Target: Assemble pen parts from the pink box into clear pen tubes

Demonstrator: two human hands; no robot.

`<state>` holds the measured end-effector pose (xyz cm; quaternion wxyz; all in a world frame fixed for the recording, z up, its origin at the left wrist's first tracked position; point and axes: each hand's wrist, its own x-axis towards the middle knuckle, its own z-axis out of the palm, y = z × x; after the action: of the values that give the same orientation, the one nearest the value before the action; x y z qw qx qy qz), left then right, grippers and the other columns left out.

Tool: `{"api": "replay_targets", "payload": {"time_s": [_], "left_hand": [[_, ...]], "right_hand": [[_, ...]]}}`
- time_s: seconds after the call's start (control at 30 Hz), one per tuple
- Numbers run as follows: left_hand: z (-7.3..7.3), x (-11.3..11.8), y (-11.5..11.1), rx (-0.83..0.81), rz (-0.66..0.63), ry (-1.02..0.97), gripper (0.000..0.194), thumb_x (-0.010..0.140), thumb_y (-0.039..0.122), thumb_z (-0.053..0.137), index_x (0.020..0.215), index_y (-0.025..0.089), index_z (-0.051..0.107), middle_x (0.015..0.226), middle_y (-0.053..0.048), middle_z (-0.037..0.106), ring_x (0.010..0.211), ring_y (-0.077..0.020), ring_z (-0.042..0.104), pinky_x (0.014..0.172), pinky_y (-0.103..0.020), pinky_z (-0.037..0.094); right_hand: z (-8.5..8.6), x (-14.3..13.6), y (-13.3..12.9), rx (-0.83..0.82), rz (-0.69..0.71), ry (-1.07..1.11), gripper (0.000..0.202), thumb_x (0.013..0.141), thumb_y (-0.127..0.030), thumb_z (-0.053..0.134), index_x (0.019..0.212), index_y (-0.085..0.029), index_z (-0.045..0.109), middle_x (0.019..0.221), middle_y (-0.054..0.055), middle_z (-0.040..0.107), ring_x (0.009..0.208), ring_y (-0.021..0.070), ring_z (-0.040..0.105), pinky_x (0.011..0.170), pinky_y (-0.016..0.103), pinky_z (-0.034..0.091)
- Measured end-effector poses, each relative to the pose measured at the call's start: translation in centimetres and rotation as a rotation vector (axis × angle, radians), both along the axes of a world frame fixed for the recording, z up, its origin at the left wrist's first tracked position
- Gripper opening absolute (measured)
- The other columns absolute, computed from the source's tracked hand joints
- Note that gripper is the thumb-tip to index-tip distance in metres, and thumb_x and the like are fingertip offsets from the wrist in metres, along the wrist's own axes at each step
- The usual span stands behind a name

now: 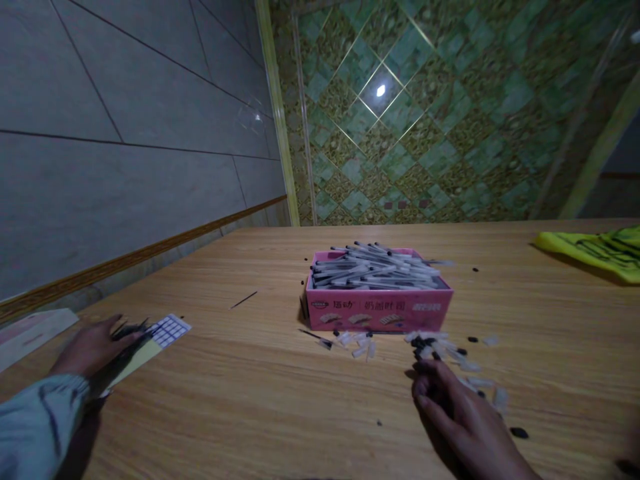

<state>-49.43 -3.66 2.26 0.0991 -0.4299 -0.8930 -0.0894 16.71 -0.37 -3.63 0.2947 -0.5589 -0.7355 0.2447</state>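
My left hand (93, 343) is at the left, reaching over a bunch of thin dark sticks (134, 329) that look like pen refills, on a pale yellow and blue-checked card or carton (170, 330). Its thumb and fingers stand apart, with dark sticks between and under them. My right hand (457, 410) is curled at the front right, thumb and fingertips drawn together beside a scatter of small black and clear plastic pieces (425, 345). What its fingertips hold, if anything, is hidden. Beyond it stands a pink box (380, 310) heaped with clear pen barrels (373, 267) with black ends.
One thin dark stick (244, 299) lies on the wooden table (250, 400). Another (315, 335) is by the box's front corner, among small clear pieces (357, 343). A yellow bag (595, 250) lies at the far right. Whitish card (35, 333) sits at the left edge, near the wall.
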Motion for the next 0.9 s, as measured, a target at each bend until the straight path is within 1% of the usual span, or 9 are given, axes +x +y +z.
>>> {"api": "replay_targets", "payload": {"time_s": [0.13,0.27,0.33,0.43,0.5,0.6,0.7,0.77,0.9], "left_hand": [[2.7,4.7,2.2,0.012,-0.154,-0.005,0.062,0.079,0.053,0.035,0.127,0.013,0.042,0.127,-0.006,0.057,0.117,-0.0241,0.047,0.094,-0.03,0.034],[4.4,16.0,2.4,0.019,-0.469,-0.205,0.071,0.066,0.06,0.049,0.121,0.015,0.053,0.131,-0.007,0.054,0.118,-0.0241,0.048,0.095,-0.031,0.036],[4.3,23.5,0.9,0.002,-0.649,-0.319,0.064,0.06,0.062,0.057,0.113,0.025,0.061,0.125,-0.002,0.06,0.117,-0.0258,0.049,0.1,-0.034,0.033],[2.7,33.0,-1.1,-0.119,-0.88,-0.485,0.035,0.063,0.05,0.064,0.094,0.035,0.07,0.111,-0.002,0.067,0.108,-0.0263,0.056,0.093,-0.033,0.039],[1.4,36.7,-0.5,-0.193,-0.847,-0.5,0.013,0.067,0.038,0.062,0.073,0.03,0.071,0.087,-0.003,0.072,0.086,-0.0234,0.063,0.076,-0.03,0.045],[0.0,37.7,3.6,-0.089,-0.623,-0.424,0.015,0.074,0.025,0.056,0.078,0.02,0.07,0.086,-0.008,0.07,0.084,-0.0221,0.063,0.072,-0.03,0.045],[-0.5,35.9,8.5,-0.038,-0.455,-0.367,0.024,0.08,0.027,0.054,0.095,0.01,0.065,0.097,-0.014,0.066,0.092,-0.0238,0.06,0.077,-0.035,0.045],[-0.7,34.4,10.8,-0.054,-0.379,-0.363,0.032,0.083,0.033,0.055,0.109,0.015,0.057,0.11,-0.008,0.06,0.095,-0.0206,0.059,0.079,-0.039,0.048],[-1.2,32.8,13.4,-0.089,-0.322,-0.371,0.036,0.081,0.033,0.058,0.113,0.018,0.055,0.115,-0.007,0.057,0.099,-0.0226,0.058,0.078,-0.038,0.05]], "right_hand": [[0.8,-0.4,-0.4,0.012,0.013,0.0,0.034,0.084,-0.038,0.043,0.114,-0.023,0.045,0.108,0.009,0.065,0.097,0.0234,0.062,0.083,0.035,0.046],[1.1,-0.4,-0.9,0.053,0.062,0.043,0.034,0.083,-0.028,0.042,0.115,-0.02,0.045,0.105,0.009,0.065,0.096,0.0216,0.062,0.083,0.034,0.045],[1.2,-0.4,-1.2,0.073,0.096,0.084,0.033,0.083,-0.025,0.041,0.115,-0.02,0.045,0.102,0.008,0.065,0.094,0.0204,0.062,0.081,0.033,0.045],[1.3,-0.3,-1.7,0.092,0.154,0.132,0.028,0.083,-0.023,0.04,0.111,-0.02,0.046,0.097,0.007,0.065,0.092,0.0194,0.062,0.079,0.031,0.045],[1.3,-0.2,-1.9,0.097,0.171,0.144,0.028,0.083,-0.021,0.041,0.111,-0.021,0.046,0.096,0.006,0.065,0.091,0.0193,0.062,0.079,0.031,0.045],[1.1,0.0,-1.9,0.115,0.178,0.145,0.032,0.082,-0.018,0.041,0.113,-0.021,0.045,0.097,0.006,0.065,0.091,0.0189,0.061,0.079,0.031,0.045],[0.7,0.1,-1.7,0.131,0.185,0.134,0.035,0.079,-0.015,0.041,0.114,-0.02,0.045,0.096,0.006,0.064,0.089,0.0182,0.061,0.079,0.03,0.044],[0.5,0.1,-1.6,0.126,0.188,0.13,0.036,0.078,-0.013,0.042,0.113,-0.02,0.044,0.095,0.005,0.064,0.088,0.0179,0.061,0.079,0.029,0.044],[0.5,-0.1,-1.3,0.106,0.192,0.148,0.034,0.079,-0.014,0.041,0.112,-0.022,0.044,0.095,0.004,0.064,0.087,0.017,0.061,0.077,0.028,0.043]]}}
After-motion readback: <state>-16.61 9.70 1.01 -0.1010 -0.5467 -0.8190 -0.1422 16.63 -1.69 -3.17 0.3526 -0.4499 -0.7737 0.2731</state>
